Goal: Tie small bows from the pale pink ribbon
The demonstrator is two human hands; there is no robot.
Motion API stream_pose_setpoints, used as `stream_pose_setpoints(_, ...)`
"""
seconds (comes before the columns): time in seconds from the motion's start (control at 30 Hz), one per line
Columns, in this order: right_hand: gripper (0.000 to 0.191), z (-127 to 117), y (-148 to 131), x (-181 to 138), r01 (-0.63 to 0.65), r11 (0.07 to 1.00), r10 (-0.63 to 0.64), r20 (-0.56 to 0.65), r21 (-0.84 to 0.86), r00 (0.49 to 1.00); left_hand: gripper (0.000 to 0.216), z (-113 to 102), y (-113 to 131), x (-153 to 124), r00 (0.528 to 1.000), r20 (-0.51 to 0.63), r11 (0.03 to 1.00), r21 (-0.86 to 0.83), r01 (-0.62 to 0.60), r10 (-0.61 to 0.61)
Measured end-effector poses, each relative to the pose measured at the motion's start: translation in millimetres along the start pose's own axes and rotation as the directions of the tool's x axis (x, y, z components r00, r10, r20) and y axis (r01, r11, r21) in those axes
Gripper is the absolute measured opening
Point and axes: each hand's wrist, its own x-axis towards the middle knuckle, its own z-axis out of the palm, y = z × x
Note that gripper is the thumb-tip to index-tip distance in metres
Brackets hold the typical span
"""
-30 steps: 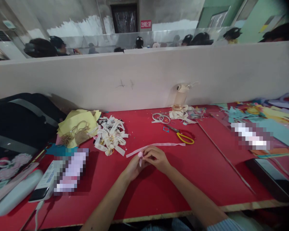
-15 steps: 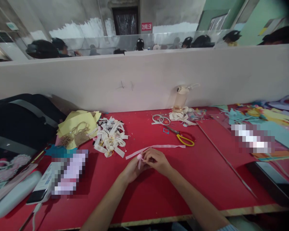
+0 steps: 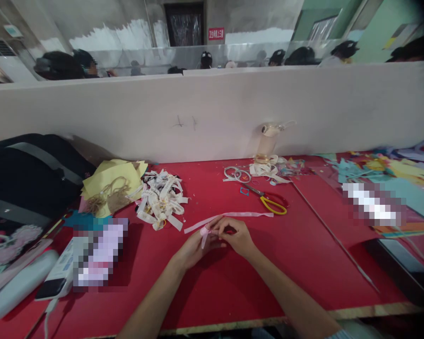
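Pink ribbon bow [image 3: 205,232], pinched between the fingertips of the left hand [image 3: 192,248] and right hand [image 3: 236,236], now shows a tail hanging below them, suggesting tightening, its free strip [image 3: 247,214] trailing beyond toward yellow-handled scissors [image 3: 270,202].

**Red surface crowded with paper and ribbon scraps**

The red surface [image 3: 215,287] fills the lower frame. At left centre lie yellow paper sheets [image 3: 113,181] beside a heap of white ribbon scraps [image 3: 160,200]. Yellow-handled scissors [image 3: 268,201] sit right of centre, a clear bottle [image 3: 266,143] above them. A pink ribbon strip [image 3: 240,215] lies mid-frame; coloured paper cuttings [image 3: 381,172] spread at upper right; a black bag [image 3: 24,181] rests far left.
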Motion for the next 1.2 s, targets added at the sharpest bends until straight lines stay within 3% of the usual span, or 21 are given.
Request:
stream_pose_setpoints(0.17, 0.015, 4.8, -0.5, -1.6, -0.013, 1.000, 0.015, -0.069, 0.017, 0.998, 0.049, -2.7, -3.1, 3.3, 0.996, -0.074, 0.995, 0.096, -0.039, 0.046)
stream_pose_setpoints(0.27, 0.022, 7.8, -1.0, -4.6, 0.077, 0.995, -0.083, -0.105, -0.058, 0.991, 0.052, 2.6, -0.4, 3.5, 0.981, -0.145, 0.974, 0.205, -0.096, 0.127)
stream_pose_setpoints(0.4, 0.032, 7.2, 0.6, -8.8, 0.325, 0.912, -0.317, 0.070, -0.251, 0.946, 0.053, 10.7, 9.9, 0.0, 0.945, -0.158, 0.865, 0.466, -0.186, 0.287)
stream_pose_setpoints(0.57, 0.030, 3.5, 6.3, -9.3, 0.428, 0.817, -0.381, 0.196, -0.386, 0.904, 0.054, 12.6, 19.8, -3.5, 0.904, -0.093, 0.705, 0.661, -0.258, 0.418)
stream_pose_setpoints(0.73, 0.030, 5.2, 5.2, -11.4, 0.404, 0.834, -0.358, 0.191, -0.375, 0.914, 0.055, 14.9, 21.6, -4.9, 0.911, -0.064, 0.719, 0.637, -0.277, 0.407)
stream_pose_setpoints(0.83, 0.017, 7.1, -3.0, -14.3, 0.197, 0.904, -0.126, 0.202, -0.380, 0.971, 0.054, 13.6, 23.8, -5.3, 0.911, -0.058, 0.703, 0.657, -0.273, 0.409)
stream_pose_setpoints(0.93, 0.022, 7.7, -12.0, -14.1, 0.093, 0.908, 0.030, 0.283, -0.410, 0.959, 0.054, 9.6, 25.6, -3.7, 0.905, -0.084, 0.713, 0.648, -0.268, 0.416)
stream_pose_setpoints(1.1, 0.021, 7.8, -11.3, -7.8, 0.120, 0.873, -0.001, 0.244, -0.472, 0.970, 0.058, 8.6, 15.9, 2.0, 0.947, -0.170, 0.889, 0.420, -0.182, 0.274)
stream_pose_setpoints(1.2, 0.019, 9.6, -5.5, -6.8, 0.187, 0.842, -0.091, 0.208, -0.506, 0.974, 0.060, 11.3, 4.4, 4.0, 0.966, -0.140, 0.962, 0.197, -0.188, 0.217)
